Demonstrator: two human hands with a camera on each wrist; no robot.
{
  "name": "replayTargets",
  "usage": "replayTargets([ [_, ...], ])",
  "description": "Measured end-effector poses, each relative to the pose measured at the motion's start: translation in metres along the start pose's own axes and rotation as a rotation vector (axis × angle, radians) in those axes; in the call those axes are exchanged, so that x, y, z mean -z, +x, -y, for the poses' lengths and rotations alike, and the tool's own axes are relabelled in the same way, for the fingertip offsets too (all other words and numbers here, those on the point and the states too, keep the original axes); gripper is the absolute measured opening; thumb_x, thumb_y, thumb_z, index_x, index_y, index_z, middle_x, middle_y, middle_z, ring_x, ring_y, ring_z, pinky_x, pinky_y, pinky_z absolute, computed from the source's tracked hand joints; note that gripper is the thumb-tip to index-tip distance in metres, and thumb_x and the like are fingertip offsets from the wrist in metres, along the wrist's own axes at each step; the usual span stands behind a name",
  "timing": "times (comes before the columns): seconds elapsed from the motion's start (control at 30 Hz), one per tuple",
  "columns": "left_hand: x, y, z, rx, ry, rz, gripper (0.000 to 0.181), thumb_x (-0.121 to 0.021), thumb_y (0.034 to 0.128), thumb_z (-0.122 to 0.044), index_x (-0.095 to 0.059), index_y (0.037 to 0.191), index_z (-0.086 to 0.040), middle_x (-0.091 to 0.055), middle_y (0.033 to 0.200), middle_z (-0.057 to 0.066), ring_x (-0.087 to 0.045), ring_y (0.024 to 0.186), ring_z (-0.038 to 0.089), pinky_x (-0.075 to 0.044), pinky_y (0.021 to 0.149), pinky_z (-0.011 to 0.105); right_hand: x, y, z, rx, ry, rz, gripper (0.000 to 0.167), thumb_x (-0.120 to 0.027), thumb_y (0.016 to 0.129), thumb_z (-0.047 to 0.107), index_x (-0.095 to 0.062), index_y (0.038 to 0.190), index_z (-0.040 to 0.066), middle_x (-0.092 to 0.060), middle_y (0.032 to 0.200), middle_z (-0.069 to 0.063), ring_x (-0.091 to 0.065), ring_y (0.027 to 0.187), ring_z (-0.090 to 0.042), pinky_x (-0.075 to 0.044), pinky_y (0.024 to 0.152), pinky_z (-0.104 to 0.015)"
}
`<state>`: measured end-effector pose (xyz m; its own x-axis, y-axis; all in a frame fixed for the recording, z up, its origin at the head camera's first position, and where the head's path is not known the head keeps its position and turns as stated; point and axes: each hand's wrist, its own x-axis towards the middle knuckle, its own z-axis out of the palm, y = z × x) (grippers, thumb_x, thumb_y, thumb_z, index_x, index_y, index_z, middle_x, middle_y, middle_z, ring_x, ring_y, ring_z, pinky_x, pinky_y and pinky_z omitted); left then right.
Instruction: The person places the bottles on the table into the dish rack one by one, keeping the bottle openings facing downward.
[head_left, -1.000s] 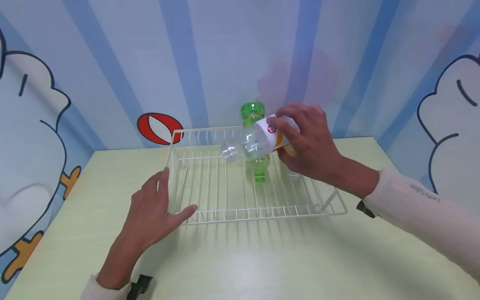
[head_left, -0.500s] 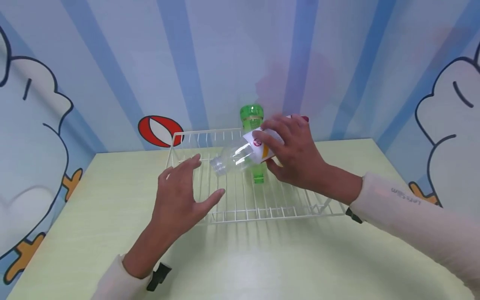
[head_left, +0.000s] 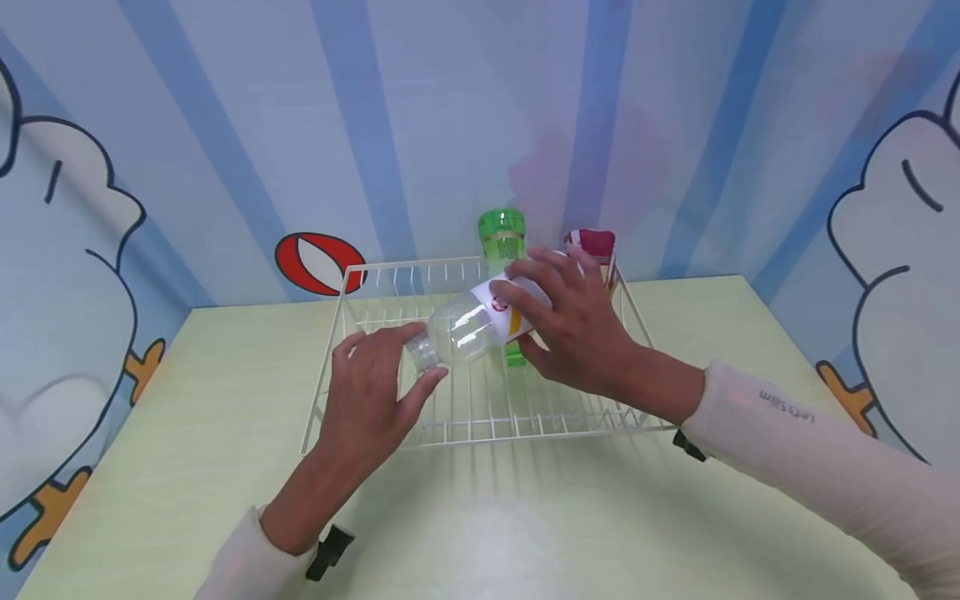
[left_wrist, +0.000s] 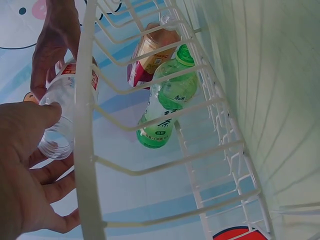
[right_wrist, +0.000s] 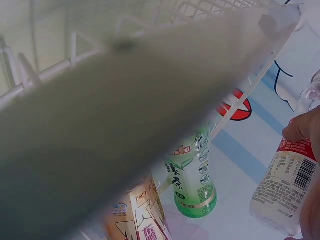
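A clear empty plastic bottle (head_left: 467,329) with a white, red and yellow label is held tilted over the white wire rack (head_left: 412,262). My right hand (head_left: 577,321) grips it round the label. At its uncapped neck, my left hand (head_left: 371,383) pinches with thumb and fingers; the left wrist view shows the open mouth (left_wrist: 56,145) between them. Behind the held bottle, a green tea bottle (head_left: 501,233) lies in the rack, neck towards me. Beside it on the right is a bottle with an orange and maroon label (left_wrist: 155,47), partly hidden by my right hand in the head view.
The rack stands on a pale yellow-green table (head_left: 525,517) near the back wall (head_left: 480,108). That wall is blue-striped, with a printed red and white ball (head_left: 320,263). Cartoon figures cover the side walls. A blurred pale shape fills much of the right wrist view.
My right hand has brought the clear bottle left and down towards me. My left hand has moved right from the rack's left side and taken hold of the neck.
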<state>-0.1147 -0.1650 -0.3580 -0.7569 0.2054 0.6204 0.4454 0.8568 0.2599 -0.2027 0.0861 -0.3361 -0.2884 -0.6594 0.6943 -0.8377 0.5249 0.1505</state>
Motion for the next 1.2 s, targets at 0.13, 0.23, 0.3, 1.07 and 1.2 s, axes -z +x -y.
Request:
replayTargets([
  [0.13,0.0,-0.001,0.001,-0.024,-0.006,-0.031,0.058,-0.086,0.0794,-0.022,-0.057,0.126,-0.004,-0.066,0.118,0.017,-0.063,0.108,0.034,-0.042,0.095,0.06,-0.001,-0.001,0.001,0.001,0.002,-0.001,0.083,-0.091,0.061,0.017,-0.049,0.133,0.013,-0.051,0.132,-0.018,-0.043,0.129,-0.041,-0.028,0.106,-0.065],
  [0.23,0.001,-0.002,0.001,-0.046,-0.015,-0.061,0.057,-0.086,0.0793,-0.021,-0.057,0.126,-0.003,-0.066,0.117,0.017,-0.063,0.108,0.034,-0.041,0.095,0.061,0.0,0.0,0.001,-0.002,0.003,-0.007,0.085,-0.091,0.061,0.019,-0.047,0.135,0.014,-0.05,0.135,-0.018,-0.042,0.13,-0.04,-0.029,0.105,-0.065],
  [0.3,0.001,-0.002,0.002,-0.057,-0.018,-0.078,0.058,-0.086,0.0788,-0.021,-0.057,0.126,-0.003,-0.066,0.118,0.017,-0.063,0.108,0.034,-0.041,0.096,0.061,0.001,0.001,0.001,-0.008,0.026,-0.024,0.086,-0.091,0.062,0.023,-0.047,0.136,0.014,-0.048,0.137,-0.018,-0.042,0.13,-0.04,-0.03,0.104,-0.064],
  [1.07,0.005,-0.013,0.007,-0.087,-0.072,-0.21,0.061,-0.091,0.0721,-0.014,-0.058,0.122,0.0,-0.066,0.116,0.018,-0.064,0.106,0.036,-0.041,0.094,0.062,0.01,0.012,0.011,-1.145,1.135,0.037,0.051,-0.046,0.102,0.032,-0.036,0.146,0.007,-0.057,0.119,-0.015,-0.062,0.101,-0.025,-0.047,0.098,-0.049],
  [1.2,0.005,-0.014,0.008,-0.09,-0.08,-0.211,0.061,-0.091,0.072,-0.014,-0.059,0.123,-0.001,-0.066,0.116,0.017,-0.064,0.106,0.036,-0.041,0.094,0.063,0.009,0.013,0.013,-1.171,1.179,0.016,0.051,-0.045,0.102,0.031,-0.037,0.146,0.007,-0.057,0.119,-0.014,-0.063,0.097,-0.023,-0.049,0.095,-0.045],
])
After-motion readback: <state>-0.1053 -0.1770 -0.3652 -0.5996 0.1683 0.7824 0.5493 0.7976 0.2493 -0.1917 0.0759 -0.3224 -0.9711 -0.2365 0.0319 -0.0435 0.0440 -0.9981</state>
